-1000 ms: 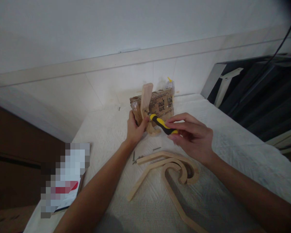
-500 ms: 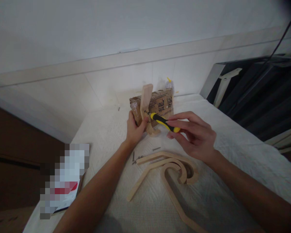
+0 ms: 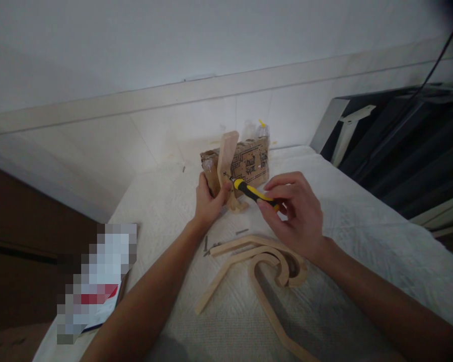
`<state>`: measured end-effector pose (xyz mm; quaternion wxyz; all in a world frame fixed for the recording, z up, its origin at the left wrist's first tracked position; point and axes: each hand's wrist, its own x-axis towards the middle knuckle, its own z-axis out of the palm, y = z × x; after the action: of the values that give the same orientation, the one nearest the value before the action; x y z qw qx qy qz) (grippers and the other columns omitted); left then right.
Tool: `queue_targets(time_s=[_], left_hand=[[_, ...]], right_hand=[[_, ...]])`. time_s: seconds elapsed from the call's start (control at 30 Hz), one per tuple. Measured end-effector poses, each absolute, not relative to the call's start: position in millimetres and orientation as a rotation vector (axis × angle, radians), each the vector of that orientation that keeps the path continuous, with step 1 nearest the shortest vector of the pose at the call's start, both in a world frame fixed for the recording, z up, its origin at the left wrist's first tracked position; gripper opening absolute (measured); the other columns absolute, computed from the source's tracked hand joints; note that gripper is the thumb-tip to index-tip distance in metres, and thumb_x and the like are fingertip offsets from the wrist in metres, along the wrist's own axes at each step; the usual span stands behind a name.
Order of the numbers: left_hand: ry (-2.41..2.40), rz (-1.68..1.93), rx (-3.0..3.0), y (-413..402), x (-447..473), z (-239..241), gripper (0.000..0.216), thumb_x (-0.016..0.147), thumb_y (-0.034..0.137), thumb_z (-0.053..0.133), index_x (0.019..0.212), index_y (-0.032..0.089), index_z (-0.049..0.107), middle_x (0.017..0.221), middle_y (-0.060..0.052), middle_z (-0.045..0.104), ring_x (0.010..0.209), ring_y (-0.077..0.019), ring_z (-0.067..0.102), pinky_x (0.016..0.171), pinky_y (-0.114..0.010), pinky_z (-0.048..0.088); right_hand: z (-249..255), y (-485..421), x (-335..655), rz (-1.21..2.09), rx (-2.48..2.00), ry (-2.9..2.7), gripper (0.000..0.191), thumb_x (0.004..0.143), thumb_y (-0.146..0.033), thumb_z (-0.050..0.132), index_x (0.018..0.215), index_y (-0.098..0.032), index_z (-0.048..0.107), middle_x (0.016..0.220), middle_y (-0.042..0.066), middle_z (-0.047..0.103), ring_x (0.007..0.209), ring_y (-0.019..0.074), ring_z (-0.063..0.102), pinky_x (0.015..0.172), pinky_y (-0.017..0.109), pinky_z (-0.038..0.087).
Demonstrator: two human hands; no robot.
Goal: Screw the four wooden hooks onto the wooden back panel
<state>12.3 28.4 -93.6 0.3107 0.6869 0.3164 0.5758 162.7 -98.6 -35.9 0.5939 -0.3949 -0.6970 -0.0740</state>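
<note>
My left hand [image 3: 207, 198] is wrapped round the lower part of an upright wooden piece [image 3: 226, 151] that stands in front of a brown cardboard packet [image 3: 249, 161]. My right hand [image 3: 296, 213] pinches the rear end of a yellow and black screwdriver [image 3: 251, 192]. The screwdriver's tip touches the side of the upright wooden piece, just above my left thumb. Curved wooden pieces [image 3: 264, 261] lie flat on the white cloth [image 3: 362, 241] just below my right hand.
A few dark screws [image 3: 211, 245] lie on the cloth near my left wrist. A blurred-out paper [image 3: 94, 281] rests at the cloth's left edge. A dark panel with a white bracket [image 3: 349, 130] leans at the right. A white wall rises behind.
My right hand has turned on the screwdriver handle, the fingers curling round it and shifting slightly left. The left hand and the upright wooden piece have stayed put.
</note>
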Motion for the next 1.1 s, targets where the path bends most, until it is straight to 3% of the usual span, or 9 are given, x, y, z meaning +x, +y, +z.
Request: queue_targets(time_s=[0.17,0.33,0.4,0.67,0.77,0.87,0.97,1.1], left_hand=[[0.835,1.526,1.813,27.1,12.5,-90.1,0.042,0.072,0.052,0.065,0.093,0.02,0.048,0.083,-0.003,0.058,0.075,-0.0161,0.058,0.067,-0.029,0.049],[0.806,1.52,1.804,27.7,13.2,-90.6,0.043,0.073,0.051,0.065,0.095,0.02,0.047,0.086,-0.004,0.058,0.074,-0.0154,0.057,0.065,-0.028,0.049],[0.813,1.528,1.802,29.5,13.2,-92.3,0.043,0.072,0.052,0.065,0.094,0.02,0.047,0.086,-0.004,0.058,0.074,-0.0154,0.058,0.066,-0.028,0.049],[0.839,1.512,1.756,30.1,12.9,-93.4,0.042,0.073,0.051,0.065,0.094,0.019,0.048,0.085,-0.003,0.057,0.075,-0.0153,0.058,0.066,-0.027,0.049],[0.881,1.509,1.747,27.8,12.6,-90.5,0.042,0.072,0.051,0.066,0.091,0.019,0.048,0.081,-0.002,0.056,0.07,-0.0138,0.055,0.061,-0.025,0.047],[0.903,1.518,1.766,27.1,12.4,-89.2,0.041,0.071,0.051,0.066,0.089,0.018,0.048,0.078,-0.001,0.055,0.066,-0.0125,0.053,0.058,-0.024,0.045],[0.879,1.532,1.776,27.6,12.5,-89.6,0.042,0.071,0.05,0.066,0.092,0.019,0.048,0.081,-0.002,0.057,0.071,-0.0135,0.054,0.062,-0.025,0.046],[0.859,1.492,1.756,27.0,12.9,-89.2,0.044,0.071,0.052,0.066,0.094,0.019,0.047,0.083,-0.003,0.057,0.072,-0.0146,0.056,0.061,-0.026,0.047]], right_hand=[[-34.8,-98.0,167.3,-0.142,-0.817,-1.741,0.007,0.08,-0.017,0.062,0.083,-0.022,0.066,0.089,0.003,0.058,0.067,0.0106,0.058,0.053,0.024,0.051],[-35.2,-97.6,169.6,-0.056,-0.717,-1.816,0.03,0.078,-0.01,0.059,0.104,-0.022,0.065,0.1,0.008,0.06,0.086,0.0159,0.063,0.067,0.03,0.057],[-33.7,-97.8,168.6,-0.134,-0.745,-1.788,0.03,0.078,-0.012,0.061,0.105,-0.024,0.065,0.094,0.006,0.064,0.082,0.015,0.064,0.064,0.028,0.056],[-35.7,-96.3,166.8,-0.264,-0.977,-1.662,0.013,0.078,-0.031,0.065,0.083,-0.02,0.063,0.066,0.0,0.064,0.052,0.0093,0.057,0.047,0.02,0.048],[-38.3,-93.4,169.2,-0.295,-1.13,-1.611,0.026,0.079,-0.039,0.062,0.065,-0.018,0.057,0.049,-0.004,0.054,0.039,0.006,0.046,0.039,0.018,0.039],[-38.3,-91.9,169.4,-0.283,-1.197,-1.543,0.031,0.08,-0.041,0.06,0.06,-0.018,0.054,0.043,-0.006,0.049,0.036,0.0051,0.043,0.036,0.017,0.035],[-38.2,-93.3,166.4,-0.259,-1.201,-1.517,0.02,0.079,-0.037,0.063,0.07,-0.019,0.057,0.048,-0.006,0.054,0.037,0.006,0.046,0.037,0.017,0.037],[-39.4,-96.2,164.6,-0.272,-1.129,-1.624,0.012,0.082,-0.03,0.061,0.09,-0.021,0.061,0.07,-0.002,0.067,0.051,0.0089,0.056,0.046,0.02,0.044]])
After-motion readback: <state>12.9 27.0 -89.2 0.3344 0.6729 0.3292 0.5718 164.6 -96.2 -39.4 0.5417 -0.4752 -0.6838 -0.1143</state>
